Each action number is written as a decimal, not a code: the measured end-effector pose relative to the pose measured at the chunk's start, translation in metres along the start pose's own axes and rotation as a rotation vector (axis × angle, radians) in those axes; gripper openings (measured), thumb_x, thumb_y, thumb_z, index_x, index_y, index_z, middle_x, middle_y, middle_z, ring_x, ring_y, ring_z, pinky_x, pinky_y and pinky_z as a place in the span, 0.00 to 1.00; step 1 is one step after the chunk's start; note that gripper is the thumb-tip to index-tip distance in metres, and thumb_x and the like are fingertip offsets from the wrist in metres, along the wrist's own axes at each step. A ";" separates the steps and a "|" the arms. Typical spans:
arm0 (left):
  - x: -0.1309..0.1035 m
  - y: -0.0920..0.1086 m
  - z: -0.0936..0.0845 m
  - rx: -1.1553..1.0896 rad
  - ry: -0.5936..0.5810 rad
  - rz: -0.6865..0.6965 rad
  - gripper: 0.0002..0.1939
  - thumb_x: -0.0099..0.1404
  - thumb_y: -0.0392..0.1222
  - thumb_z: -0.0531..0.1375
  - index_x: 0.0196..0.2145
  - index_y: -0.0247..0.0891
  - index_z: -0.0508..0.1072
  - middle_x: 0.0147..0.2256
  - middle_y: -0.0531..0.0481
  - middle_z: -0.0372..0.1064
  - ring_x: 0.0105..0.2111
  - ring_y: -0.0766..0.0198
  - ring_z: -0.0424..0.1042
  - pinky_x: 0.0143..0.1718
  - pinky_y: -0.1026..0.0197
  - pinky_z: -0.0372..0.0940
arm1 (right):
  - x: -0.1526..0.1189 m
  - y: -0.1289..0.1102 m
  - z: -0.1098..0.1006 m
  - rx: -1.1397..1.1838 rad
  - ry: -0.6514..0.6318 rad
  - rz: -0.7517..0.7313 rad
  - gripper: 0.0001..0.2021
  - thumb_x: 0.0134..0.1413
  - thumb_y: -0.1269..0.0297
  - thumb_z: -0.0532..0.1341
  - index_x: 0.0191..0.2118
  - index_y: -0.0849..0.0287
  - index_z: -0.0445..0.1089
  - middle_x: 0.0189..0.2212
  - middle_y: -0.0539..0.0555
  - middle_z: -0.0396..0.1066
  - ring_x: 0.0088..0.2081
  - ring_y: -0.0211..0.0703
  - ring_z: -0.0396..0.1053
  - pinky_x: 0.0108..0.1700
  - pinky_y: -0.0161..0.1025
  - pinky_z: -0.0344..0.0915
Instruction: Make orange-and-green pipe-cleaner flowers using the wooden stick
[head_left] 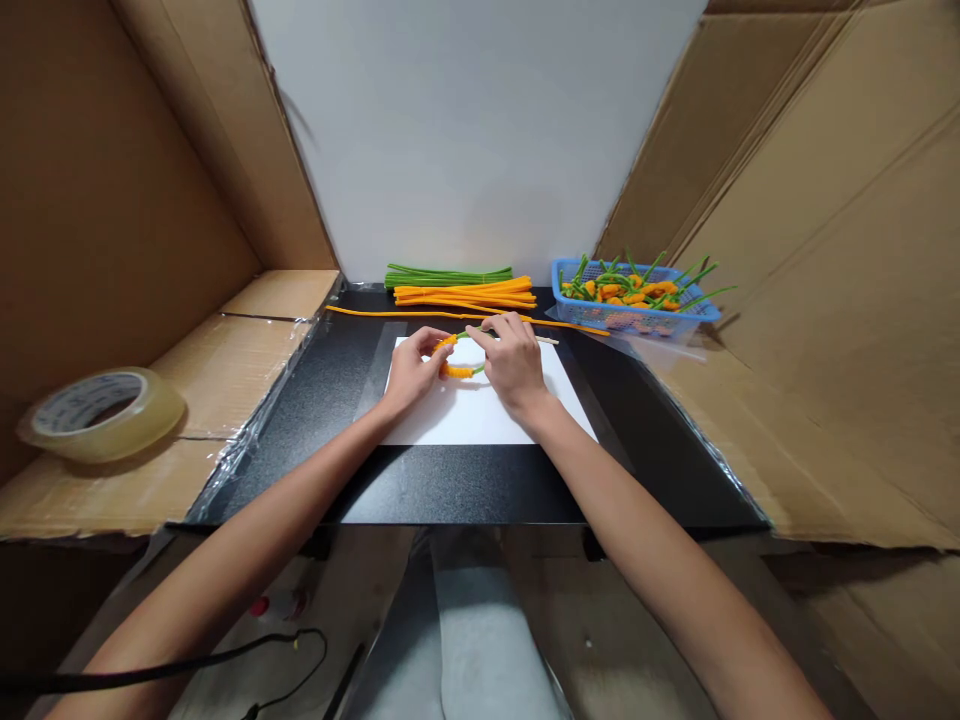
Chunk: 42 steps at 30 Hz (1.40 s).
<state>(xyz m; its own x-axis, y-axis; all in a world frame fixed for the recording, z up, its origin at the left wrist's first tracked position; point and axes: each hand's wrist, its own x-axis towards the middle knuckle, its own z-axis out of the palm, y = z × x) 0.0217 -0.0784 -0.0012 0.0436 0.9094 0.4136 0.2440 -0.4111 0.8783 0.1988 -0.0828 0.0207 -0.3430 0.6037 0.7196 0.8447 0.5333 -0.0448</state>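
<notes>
Over a white sheet [450, 425], my left hand [417, 372] pinches an orange pipe cleaner [456, 372] wound into tight coils. Green pipe cleaner [478, 370] runs from the coils toward my right hand [516, 362], so the piece bends into a rough loop between both hands. My right fingers are closed around the green part, with the index finger stretched along its upper side; the grip itself is partly hidden. Just beyond my right hand, a thin pale stick [548, 341] lies at the sheet's far edge.
Behind the hands lie a long orange pipe cleaner [360, 312], an orange bundle [465, 293] and a green bundle [442, 277]. A blue basket [637, 318] at the back right holds several orange-and-green pieces. A tape roll [161, 405] sits on cardboard at left. Cardboard walls flank the black table [465, 485].
</notes>
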 end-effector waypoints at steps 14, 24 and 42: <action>0.001 0.006 -0.002 -0.118 -0.105 0.008 0.19 0.59 0.52 0.66 0.40 0.34 0.76 0.37 0.44 0.75 0.32 0.63 0.73 0.26 0.66 0.69 | -0.002 0.013 0.010 0.315 0.101 0.015 0.14 0.60 0.79 0.57 0.38 0.58 0.78 0.34 0.56 0.75 0.39 0.48 0.70 0.44 0.43 0.66; 0.003 0.001 -0.002 -0.179 -0.055 -0.048 0.18 0.56 0.51 0.68 0.38 0.34 0.76 0.35 0.44 0.76 0.29 0.65 0.73 0.24 0.66 0.69 | -0.001 0.010 0.000 0.335 0.111 0.098 0.13 0.61 0.76 0.56 0.38 0.56 0.78 0.36 0.56 0.76 0.41 0.49 0.71 0.47 0.46 0.67; -0.001 0.006 -0.002 -0.103 -0.140 0.006 0.21 0.58 0.55 0.67 0.41 0.34 0.77 0.37 0.43 0.76 0.35 0.61 0.74 0.28 0.64 0.70 | -0.001 0.010 0.007 0.405 0.077 0.058 0.13 0.59 0.76 0.57 0.36 0.56 0.78 0.34 0.55 0.74 0.40 0.47 0.70 0.44 0.43 0.67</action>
<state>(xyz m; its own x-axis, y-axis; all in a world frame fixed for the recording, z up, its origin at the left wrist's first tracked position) 0.0210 -0.0818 0.0042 0.1808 0.9037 0.3881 0.1431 -0.4146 0.8987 0.2046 -0.0739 0.0152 -0.2549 0.6018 0.7569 0.6265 0.6990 -0.3447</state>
